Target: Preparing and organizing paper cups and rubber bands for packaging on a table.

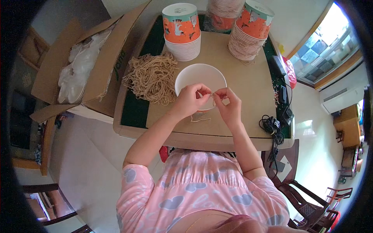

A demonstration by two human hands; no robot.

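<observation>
A white paper bucket (200, 73) stands mouth up on the table in front of me. Above its near rim, my left hand (193, 99) pinches thumb and finger together on a thin piece of tan string. Close beside it, my right hand (228, 104) pinches the same string, the fingertips of both hands almost touching. A short loose end of string (200, 119) lies at the bucket's near side. Left of the bucket is a tangled heap of tan string (152, 77).
Behind stand a stack of orange-and-green paper buckets (182, 33), another stack wound with string (248, 37) and a wrapped stack (222, 15). At left, an open cardboard box (99, 73) holds white plastic-wrapped items. Black cables (272, 126) lie at the table's right edge.
</observation>
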